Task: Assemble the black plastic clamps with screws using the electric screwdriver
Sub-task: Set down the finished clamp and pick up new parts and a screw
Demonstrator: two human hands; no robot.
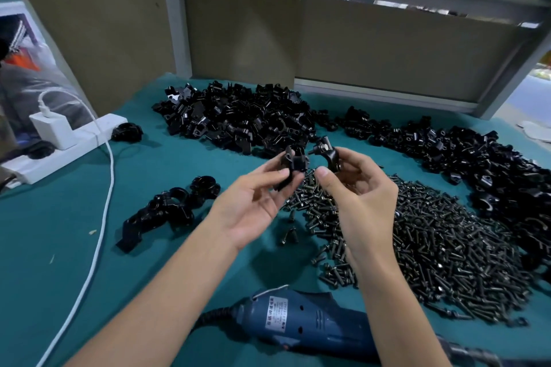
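Note:
My left hand point(256, 197) pinches one black plastic clamp half point(293, 162) above the table's middle. A second clamp half point(326, 152) is gripped between the thumb and fingers of my right hand point(363, 188), a small gap apart from the first. Under my right hand spreads a big heap of dark screws point(441, 244). The blue electric screwdriver point(310, 322) lies on its side near the front edge, below my forearms. Loose clamp parts form a pile at the back point(238, 116) and another along the right point(477, 158).
Several joined clamps point(167, 211) lie on the teal mat point(59, 217) to the left. A white power strip point(68, 143) with a charger and white cable point(101, 217) sits at the far left. Brown panels wall the back.

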